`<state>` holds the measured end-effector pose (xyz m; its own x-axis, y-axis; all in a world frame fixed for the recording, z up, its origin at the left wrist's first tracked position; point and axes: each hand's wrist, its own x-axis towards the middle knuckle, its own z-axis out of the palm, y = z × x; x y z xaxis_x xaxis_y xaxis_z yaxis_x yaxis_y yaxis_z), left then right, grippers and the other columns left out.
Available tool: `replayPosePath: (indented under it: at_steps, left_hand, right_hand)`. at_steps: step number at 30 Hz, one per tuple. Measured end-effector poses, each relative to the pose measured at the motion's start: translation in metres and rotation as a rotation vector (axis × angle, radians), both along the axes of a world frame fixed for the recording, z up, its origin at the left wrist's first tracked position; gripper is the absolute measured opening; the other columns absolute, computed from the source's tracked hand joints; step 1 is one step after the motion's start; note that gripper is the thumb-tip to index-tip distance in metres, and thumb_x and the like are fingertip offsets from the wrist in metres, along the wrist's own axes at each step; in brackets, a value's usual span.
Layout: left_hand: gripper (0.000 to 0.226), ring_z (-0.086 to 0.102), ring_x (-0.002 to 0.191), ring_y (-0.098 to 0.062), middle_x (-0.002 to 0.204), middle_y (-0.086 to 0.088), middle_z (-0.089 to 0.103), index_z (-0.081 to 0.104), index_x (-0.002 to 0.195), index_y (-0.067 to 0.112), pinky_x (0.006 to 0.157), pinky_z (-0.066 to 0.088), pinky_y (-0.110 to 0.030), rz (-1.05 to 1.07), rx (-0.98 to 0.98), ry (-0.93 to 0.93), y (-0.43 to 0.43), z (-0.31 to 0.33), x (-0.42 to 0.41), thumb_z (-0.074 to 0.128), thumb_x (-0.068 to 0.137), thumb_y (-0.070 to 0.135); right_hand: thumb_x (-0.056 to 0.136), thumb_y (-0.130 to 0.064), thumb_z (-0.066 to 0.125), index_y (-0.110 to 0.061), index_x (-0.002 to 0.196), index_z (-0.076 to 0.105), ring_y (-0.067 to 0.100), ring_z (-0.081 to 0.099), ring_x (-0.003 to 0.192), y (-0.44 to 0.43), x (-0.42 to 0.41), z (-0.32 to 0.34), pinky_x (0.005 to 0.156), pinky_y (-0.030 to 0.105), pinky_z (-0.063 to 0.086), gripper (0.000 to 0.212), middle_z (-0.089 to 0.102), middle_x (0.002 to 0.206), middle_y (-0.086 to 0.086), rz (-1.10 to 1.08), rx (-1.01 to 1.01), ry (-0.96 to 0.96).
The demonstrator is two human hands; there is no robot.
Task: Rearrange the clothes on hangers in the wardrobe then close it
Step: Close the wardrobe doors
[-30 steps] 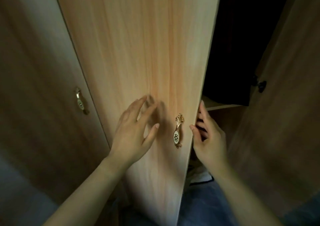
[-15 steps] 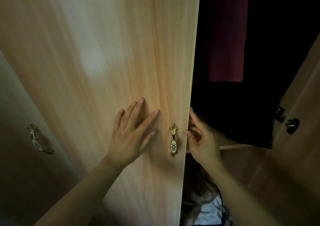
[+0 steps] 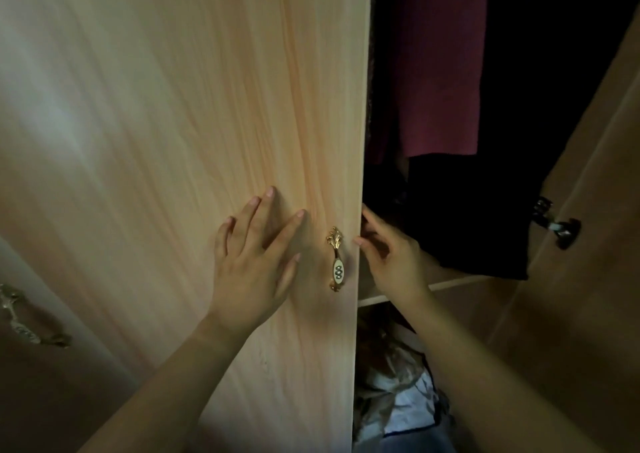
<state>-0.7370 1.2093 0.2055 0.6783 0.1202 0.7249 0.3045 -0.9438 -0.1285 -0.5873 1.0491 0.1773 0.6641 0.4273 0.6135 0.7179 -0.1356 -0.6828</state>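
A light wooden wardrobe door fills the left and middle of the head view, with a gold and white handle near its right edge. My left hand presses flat on the door's face, fingers straight and spread, just left of the handle. At the door's right edge is my right hand, its thumb on the front and its fingers curled round behind. Inside the dark opening hang a maroon garment and a black garment.
The other wardrobe door stands open at the right, with a dark knob. A neighbouring door with a gold handle is at the lower left. A wooden shelf crosses the opening, with crumpled clothes below.
My left hand has landed flat on the door. The door has swung and the view has shifted, so more of the wardrobe's inside and the maroon garment show. My right hand stays at the door's edge.
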Motion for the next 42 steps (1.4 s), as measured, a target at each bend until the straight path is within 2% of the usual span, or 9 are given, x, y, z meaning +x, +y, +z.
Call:
replayPosePath:
  at_steps: [2,5,7,16,21,26,32,36,42]
  left_hand:
    - [0.056,0.023,0.14,-0.032,0.156,-0.013,0.019,0.04,0.141,0.03,0.105,0.024,-0.053,-0.04,-0.08,0.008,-0.008,0.003,-0.003,0.048,0.087,0.04]
    - [0.058,0.021,0.14,-0.035,0.155,-0.013,0.02,0.038,0.141,0.03,0.107,0.02,-0.055,-0.122,-0.161,0.072,-0.024,0.004,-0.007,0.048,0.086,0.041]
    - [0.057,0.023,0.139,-0.034,0.154,-0.01,0.024,0.038,0.141,0.029,0.107,0.016,-0.052,-0.196,-0.169,0.134,-0.037,-0.001,-0.006,0.045,0.086,0.043]
    - [0.063,0.041,0.131,-0.027,0.143,-0.004,0.044,0.039,0.139,0.032,0.104,0.034,-0.054,-0.588,-0.344,0.571,-0.167,-0.062,0.028,0.025,0.084,0.058]
    - [0.066,0.045,0.127,-0.026,0.143,-0.003,0.044,0.041,0.139,0.032,0.102,0.035,-0.049,-0.808,-0.37,0.664,-0.264,-0.075,0.047,0.023,0.082,0.06]
    - [0.068,0.043,0.129,-0.023,0.143,-0.002,0.044,0.043,0.138,0.03,0.104,0.036,-0.046,-0.859,-0.41,0.655,-0.349,-0.081,0.073,0.023,0.081,0.061]
    - [0.068,0.044,0.129,-0.024,0.142,-0.004,0.046,0.045,0.137,0.025,0.105,0.037,-0.044,-0.785,-0.481,0.59,-0.423,-0.083,0.102,0.026,0.082,0.059]
    - [0.066,0.046,0.128,-0.024,0.142,-0.005,0.046,0.046,0.136,0.019,0.103,0.04,-0.043,-0.736,-0.527,0.539,-0.458,-0.076,0.108,0.03,0.083,0.056]
    - [0.067,0.045,0.128,-0.024,0.143,-0.002,0.043,0.045,0.136,0.023,0.1,0.039,-0.04,-0.644,-0.543,0.487,-0.479,-0.071,0.1,0.029,0.082,0.059]
  right_hand:
    - [0.089,-0.025,0.06,-0.025,0.139,0.04,0.013,0.06,0.094,-0.012,-0.007,0.002,0.079,0.014,0.044,0.054,0.064,0.108,0.0,-0.108,-0.127,-0.034]
    - [0.093,-0.04,0.048,-0.025,0.143,0.033,0.022,0.049,0.121,-0.043,-0.019,-0.004,0.094,0.027,0.04,0.055,0.047,0.139,0.006,-0.206,-0.338,-0.038]
    - [0.094,-0.04,0.045,-0.021,0.144,0.031,0.021,0.046,0.125,-0.072,-0.033,-0.01,0.093,0.023,0.037,0.056,0.035,0.148,0.004,-0.253,-0.407,-0.033]
    - [0.094,-0.045,0.042,-0.02,0.143,0.032,0.016,0.043,0.126,-0.256,-0.118,-0.051,0.093,0.017,0.03,0.056,0.037,0.146,0.0,-0.697,-0.672,0.125]
    - [0.091,-0.036,0.055,-0.009,0.134,0.048,0.029,0.053,0.117,-0.364,-0.138,-0.045,0.096,0.032,0.041,0.051,0.051,0.134,0.011,-0.921,-0.62,0.176]
    - [0.09,-0.028,0.059,-0.007,0.133,0.046,0.028,0.05,0.119,-0.458,-0.106,-0.012,0.092,0.024,0.033,0.05,0.05,0.133,0.013,-1.065,-0.501,0.125]
    - [0.092,-0.032,0.053,-0.018,0.142,0.035,0.015,0.043,0.127,-0.526,-0.029,0.023,0.106,0.029,0.035,0.055,0.044,0.142,0.002,-0.883,-0.415,0.079]
    - [0.091,-0.011,0.054,-0.011,0.127,0.053,0.013,0.054,0.111,-0.537,-0.007,0.035,0.092,0.035,0.047,0.035,0.058,0.122,0.001,-0.557,-0.354,-0.073]
    - [0.086,-0.003,0.061,-0.011,0.134,0.048,0.007,0.056,0.113,-0.555,-0.016,0.038,0.092,0.024,0.05,0.05,0.059,0.125,0.0,-0.376,-0.132,-0.029]
